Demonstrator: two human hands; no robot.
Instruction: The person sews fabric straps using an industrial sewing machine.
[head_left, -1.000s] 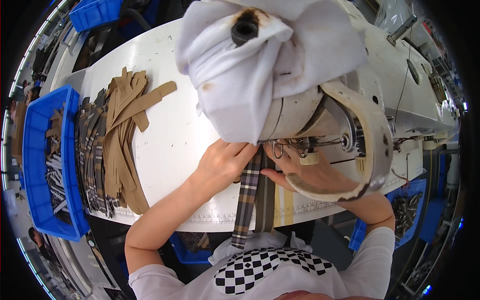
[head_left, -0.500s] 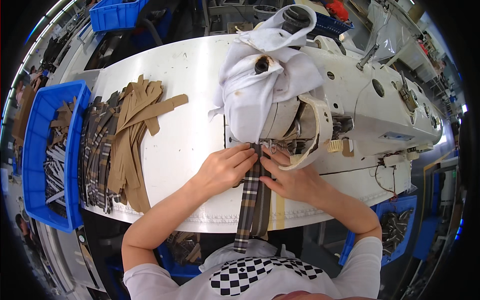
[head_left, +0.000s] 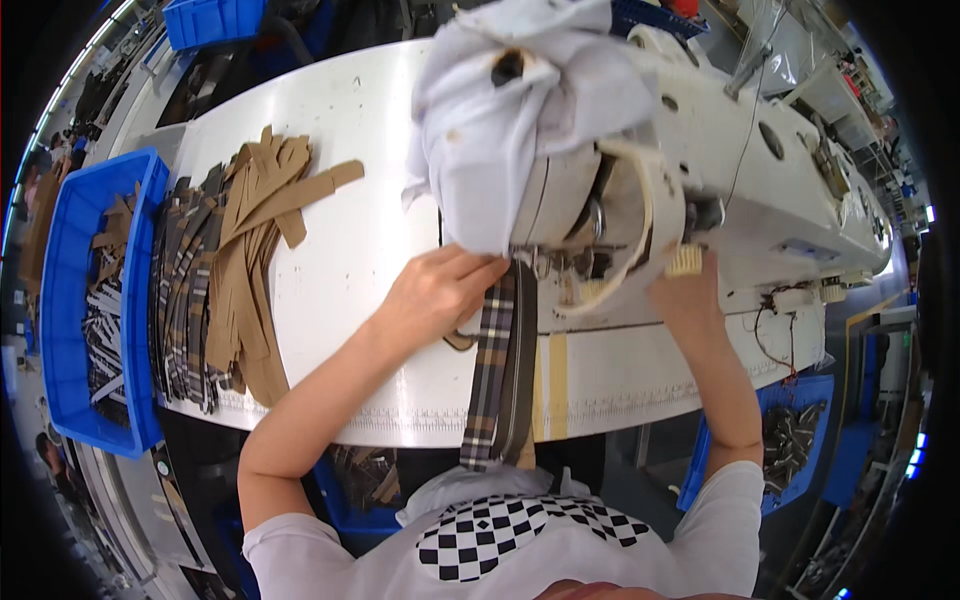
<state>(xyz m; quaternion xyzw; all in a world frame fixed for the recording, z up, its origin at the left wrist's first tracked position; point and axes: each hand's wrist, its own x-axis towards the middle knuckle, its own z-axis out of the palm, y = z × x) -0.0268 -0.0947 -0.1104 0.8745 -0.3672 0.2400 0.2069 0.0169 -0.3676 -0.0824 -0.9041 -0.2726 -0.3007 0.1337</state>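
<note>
At the sewing machine (head_left: 730, 190), my left hand (head_left: 440, 295) is closed, its fingertips pinching the top end of a plaid fabric strip (head_left: 492, 360) close to the needle area. Beside that strip, on its right, lies a dark zipper tape (head_left: 522, 370); both run down over the table's front edge toward my lap. A white cloth (head_left: 490, 150) wraps the machine head and hides part of the stitching spot. My right hand (head_left: 688, 290) is apart from the fabric, raised by the cream knob (head_left: 685, 261) on the machine; its fingers are mostly hidden there.
Left on the white table (head_left: 340, 270) are piles of brown strips (head_left: 245, 300) and plaid strips (head_left: 185, 290). A blue bin (head_left: 60, 320) of scraps stands beyond them. Another blue bin (head_left: 825, 430) sits low at the right. Yellow tape (head_left: 551, 390) marks the tabletop.
My right hand has left the zipper tape and moved right to the machine's knob. My left hand stays at the strip's top end. The whole view has shifted slightly.
</note>
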